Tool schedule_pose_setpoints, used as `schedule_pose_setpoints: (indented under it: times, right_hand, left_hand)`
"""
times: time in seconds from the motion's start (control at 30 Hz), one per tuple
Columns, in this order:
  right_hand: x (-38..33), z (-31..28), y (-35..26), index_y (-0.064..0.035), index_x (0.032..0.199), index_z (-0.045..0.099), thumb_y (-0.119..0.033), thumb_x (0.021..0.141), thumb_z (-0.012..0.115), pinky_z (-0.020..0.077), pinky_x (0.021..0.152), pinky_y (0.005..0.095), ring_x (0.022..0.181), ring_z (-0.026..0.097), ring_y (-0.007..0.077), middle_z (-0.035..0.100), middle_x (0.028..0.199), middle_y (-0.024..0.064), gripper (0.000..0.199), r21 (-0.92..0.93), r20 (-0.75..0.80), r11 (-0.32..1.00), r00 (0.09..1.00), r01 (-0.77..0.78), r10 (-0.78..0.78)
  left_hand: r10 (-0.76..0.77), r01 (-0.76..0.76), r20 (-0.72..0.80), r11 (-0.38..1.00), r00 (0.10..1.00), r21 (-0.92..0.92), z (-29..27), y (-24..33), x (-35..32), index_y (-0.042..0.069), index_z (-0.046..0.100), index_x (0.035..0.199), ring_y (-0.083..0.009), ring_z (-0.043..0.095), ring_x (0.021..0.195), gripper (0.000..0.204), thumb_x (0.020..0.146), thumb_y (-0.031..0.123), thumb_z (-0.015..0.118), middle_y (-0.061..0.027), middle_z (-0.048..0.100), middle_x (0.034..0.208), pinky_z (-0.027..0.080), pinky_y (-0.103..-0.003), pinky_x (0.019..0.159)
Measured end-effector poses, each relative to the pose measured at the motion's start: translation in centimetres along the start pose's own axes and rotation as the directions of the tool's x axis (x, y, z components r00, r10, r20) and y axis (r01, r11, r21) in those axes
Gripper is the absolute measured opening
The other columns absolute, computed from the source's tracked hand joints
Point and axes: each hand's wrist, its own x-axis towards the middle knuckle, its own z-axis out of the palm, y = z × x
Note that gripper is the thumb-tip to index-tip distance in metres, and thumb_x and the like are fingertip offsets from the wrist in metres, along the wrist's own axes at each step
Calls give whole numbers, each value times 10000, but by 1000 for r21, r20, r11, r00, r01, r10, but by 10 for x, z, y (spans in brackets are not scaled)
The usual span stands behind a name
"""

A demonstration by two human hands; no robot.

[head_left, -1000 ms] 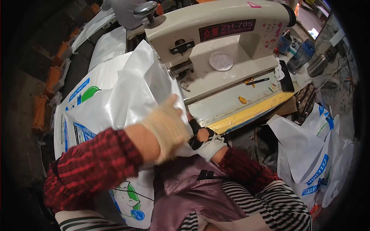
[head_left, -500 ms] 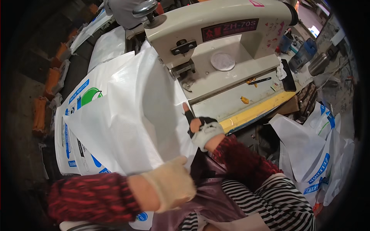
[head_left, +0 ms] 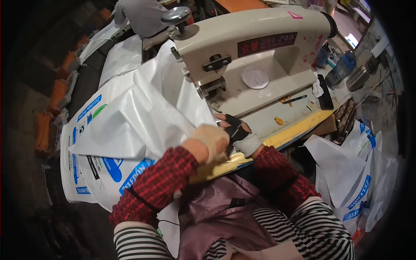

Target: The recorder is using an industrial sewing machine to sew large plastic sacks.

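A large white plastic bag (head_left: 117, 125) with blue and green print lies in folds left of a cream sewing machine (head_left: 260, 30). Its right edge runs under the machine's needle area. My right hand (head_left: 238, 132), in a black and grey fingerless glove, has its bent fingers at this edge, just in front of the needle. Close beside it is my left hand (head_left: 210, 141) in a beige glove, over the bag's near right corner. The left fingers are blurred and mostly hidden, so whether they grip the bag does not show.
A yellow table edge (head_left: 299, 127) runs below the machine. Behind it lie a black pen (head_left: 294, 99), a dark phone (head_left: 325, 92) and bottles (head_left: 342, 69). More printed white bags (head_left: 351, 173) hang at the right. A person in grey (head_left: 141, 17) sits at the back left.
My left hand has moved up and right to beside my right hand. The right hand has bent its fingers and shifted right. The bag's near side has moved away, uncovering the yellow edge.
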Motion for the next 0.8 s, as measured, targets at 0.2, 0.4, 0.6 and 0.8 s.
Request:
schedule_pose_setpoints:
  times: [0.2, 0.4, 0.6, 0.8]
  right_hand:
    - [-15, 18, -26, -64, 1230, 462, -242, 878, 518, 456, 540, 214, 574, 525, 83, 521, 669, 5, 399, 133, -109, 975, 976, -176, 191]
    - [-5, 37, -35, -9, 1140, 507, -170, 856, 530, 440, 548, 219, 582, 513, 84, 502, 692, -2, 327, -206, -85, 977, 995, -61, 44]
    - [18, 134, -178, -52, 1078, 540, -172, 668, 674, 403, 847, 377, 983, 506, 304, 552, 1041, 135, 447, -665, 412, 164, 541, 729, -733]
    - [19, 149, -216, 0, 913, 588, -83, 762, 599, 464, 698, 283, 808, 588, 160, 619, 874, 91, 173, -497, 577, 687, 793, 530, -194]
  left_hand:
    - [-229, 258, -213, 959, 950, 120, -17, -98, 2, 96, 659, 779, -297, 622, 718, 222, 682, 290, 612, -143, 632, 757, 494, -386, 637]
    - [-260, 308, -404, 950, 877, 58, -41, -112, -90, 94, 585, 625, -278, 574, 753, 97, 618, 190, 596, -89, 594, 736, 427, -372, 729]
    - [-7, 188, -791, 972, 612, 138, -85, -34, -224, 79, 551, 649, -246, 538, 823, 109, 559, 138, 567, -61, 574, 823, 368, -397, 869]
    - [-709, -27, -665, 688, -237, -725, 76, -51, -266, 21, 564, 846, -106, 520, 687, 133, 850, 152, 540, -50, 572, 779, 405, -206, 585]
